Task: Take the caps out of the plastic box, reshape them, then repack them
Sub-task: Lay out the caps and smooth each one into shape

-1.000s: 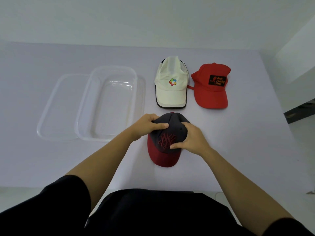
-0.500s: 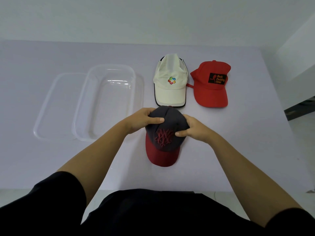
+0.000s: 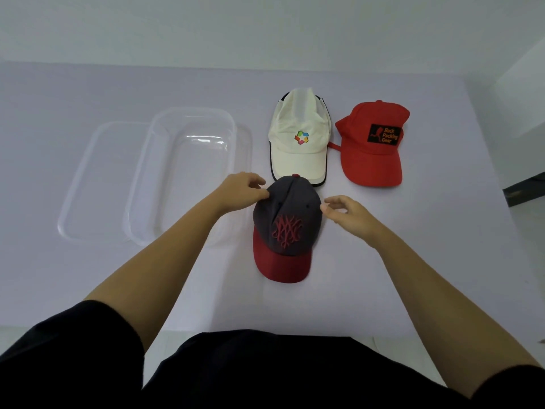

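My left hand (image 3: 241,188) pinches the grey cap (image 3: 287,215) crown edge; my right hand (image 3: 346,212) hovers released beside it. I judge even side pressure rounds the crown best.

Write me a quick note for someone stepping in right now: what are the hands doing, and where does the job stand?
Left hand: fingertips pinching the left side of the grey cap with the red brim.
Right hand: open, fingertips at the cap's right edge, not gripping.
White cap and red cap lie side by side on the table, beyond the grey one.
Clear plastic box is empty, overlapping its lid on the left.
Done: all caps out.
Left: finish shaping the grey cap, repack all three.
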### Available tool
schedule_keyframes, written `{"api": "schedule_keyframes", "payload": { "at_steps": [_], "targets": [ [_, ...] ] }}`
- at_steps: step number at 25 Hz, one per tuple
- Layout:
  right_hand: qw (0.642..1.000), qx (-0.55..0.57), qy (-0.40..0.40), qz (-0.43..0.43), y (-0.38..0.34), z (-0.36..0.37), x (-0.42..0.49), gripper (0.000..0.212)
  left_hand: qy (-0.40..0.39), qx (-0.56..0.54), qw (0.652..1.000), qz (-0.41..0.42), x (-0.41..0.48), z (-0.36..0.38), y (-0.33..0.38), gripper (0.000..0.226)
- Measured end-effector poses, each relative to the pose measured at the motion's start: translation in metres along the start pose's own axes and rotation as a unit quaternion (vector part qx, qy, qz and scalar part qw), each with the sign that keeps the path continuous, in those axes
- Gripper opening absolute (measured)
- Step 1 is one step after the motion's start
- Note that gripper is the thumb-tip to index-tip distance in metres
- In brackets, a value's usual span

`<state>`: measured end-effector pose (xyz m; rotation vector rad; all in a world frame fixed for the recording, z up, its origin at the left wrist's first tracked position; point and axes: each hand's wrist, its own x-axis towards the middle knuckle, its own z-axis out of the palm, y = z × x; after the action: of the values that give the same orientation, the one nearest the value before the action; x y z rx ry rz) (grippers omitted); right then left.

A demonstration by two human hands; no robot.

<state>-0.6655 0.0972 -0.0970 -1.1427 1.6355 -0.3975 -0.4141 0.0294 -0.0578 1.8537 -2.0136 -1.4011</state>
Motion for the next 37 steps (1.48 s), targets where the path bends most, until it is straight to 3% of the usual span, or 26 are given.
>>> {"api": "schedule_keyframes", "payload": {
  "at_steps": [4,8,18,21,23,28,33,35,37],
  "targets": [
    [0.999,0.028,-0.012,-0.024,0.001,0.02,-0.004,0.025,-0.109,-0.117,0.986,-0.044,-0.005,0.008,-0.007,0.018],
    [0.986,0.165,-0.024,0.005,-0.004,0.038,0.005,0.016,-0.055,-0.224,0.97,-0.075,-0.001,0.026,-0.006,0.007],
    [0.995,0.091,-0.036,0.027,0.004,0.027,0.028,0.029,0.052,-0.132,0.984,-0.109,0.004,0.026,-0.01,0.016],
    [0.994,0.094,-0.048,0.026,0.007,0.026,0.024,0.023,0.059,-0.094,0.988,-0.103,0.0,0.026,-0.008,0.008],
    [0.994,0.094,-0.046,0.019,0.006,0.023,0.021,0.021,0.07,-0.066,0.99,-0.099,-0.001,0.027,-0.007,0.019],
    [0.999,-0.032,-0.001,0.0,0.0,0.008,0.013,0.041,0.106,0.09,0.986,-0.094,-0.001,0.024,0.006,0.017],
    [0.971,-0.159,0.118,-0.133,0.008,-0.033,0.012,0.039,0.219,0.166,0.961,0.018,0.007,0.036,0.058,0.018],
    [0.947,-0.211,0.172,-0.171,0.019,-0.053,0.017,0.044,0.205,0.166,0.961,0.079,0.015,0.056,0.081,0.019],
    [0.929,-0.271,0.197,-0.156,0.028,-0.07,0.022,0.061,0.164,0.173,0.964,0.118,0.024,0.077,0.099,0.031]
  ]
}}
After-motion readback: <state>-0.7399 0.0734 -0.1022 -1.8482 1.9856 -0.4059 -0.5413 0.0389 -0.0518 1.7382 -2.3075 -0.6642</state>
